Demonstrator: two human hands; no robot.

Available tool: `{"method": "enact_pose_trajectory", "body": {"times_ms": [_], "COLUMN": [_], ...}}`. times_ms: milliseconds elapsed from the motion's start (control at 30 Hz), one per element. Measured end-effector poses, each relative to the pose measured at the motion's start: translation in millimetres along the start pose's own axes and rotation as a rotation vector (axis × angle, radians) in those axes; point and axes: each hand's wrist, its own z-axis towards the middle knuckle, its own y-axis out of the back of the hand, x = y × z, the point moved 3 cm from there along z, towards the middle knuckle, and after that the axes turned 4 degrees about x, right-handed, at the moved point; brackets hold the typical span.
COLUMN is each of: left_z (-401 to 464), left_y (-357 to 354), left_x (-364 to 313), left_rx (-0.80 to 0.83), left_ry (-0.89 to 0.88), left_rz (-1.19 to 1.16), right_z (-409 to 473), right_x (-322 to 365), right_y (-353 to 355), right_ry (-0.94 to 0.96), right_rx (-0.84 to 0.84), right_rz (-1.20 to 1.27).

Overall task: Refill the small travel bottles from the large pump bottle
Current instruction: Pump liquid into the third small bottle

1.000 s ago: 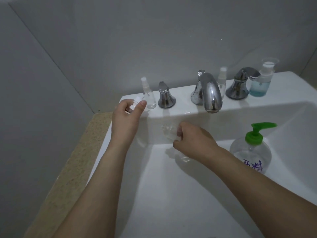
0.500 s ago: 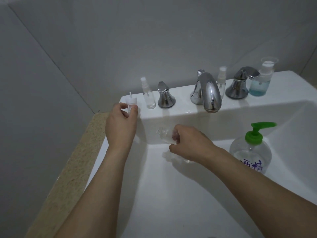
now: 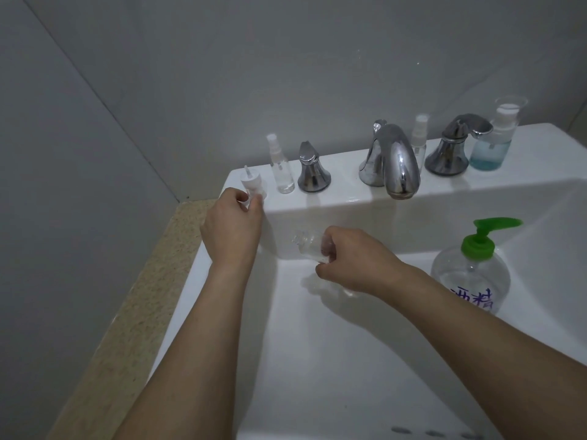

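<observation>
- One uncapped travel bottle (image 3: 309, 247), tilted over sink basin (image 3: 317, 360), gripped by right hand (image 3: 352, 262).
- Left hand (image 3: 232, 223) pinches white spray cap (image 3: 251, 184) on back ledge.
- Green-pump bottle (image 3: 470, 274) stands in basin, right.
- Capped spray bottle (image 3: 281, 166) beside faucet handle (image 3: 313, 169).

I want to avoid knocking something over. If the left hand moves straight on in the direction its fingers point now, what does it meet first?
Probably the white spray cap that the left hand already pinches on the sink ledge; behind it only the wall, though depth is unclear.
</observation>
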Motion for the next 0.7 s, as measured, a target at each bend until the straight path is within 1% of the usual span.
{"method": "enact_pose_trajectory", "body": {"times_ms": [233,333,467,533,700], "left_z": [-0.6,-5.5,-24.0,-33.3,-59.7], "left_y": [1.7,2.7,7.3,10.7,21.3], "left_x": [-3.7,-4.6,-6.0,-5.2,-8.9], "left_rx": [0.037,0.025,0.036,0.078,0.266], "left_ry": [-0.027,-0.055,-0.072,-0.095,-0.115], "left_rz": [0.029,0.042,-0.023,-0.021,0.154], "right_z": [0.3,2.1,-0.6,-5.7,-35.5], "right_x": [-2.1,-4.3,-11.1,-15.2,-21.2], "right_y": [-1.3,-3.5,-0.2,2.7,14.0], "right_ry": [-0.008,-0.014,-0.038,-0.059,-0.131], "right_rx": [0.024,0.03,0.026,0.027,-0.031], "right_rz": [0.001,0.009,0.05,0.081,0.189]}}
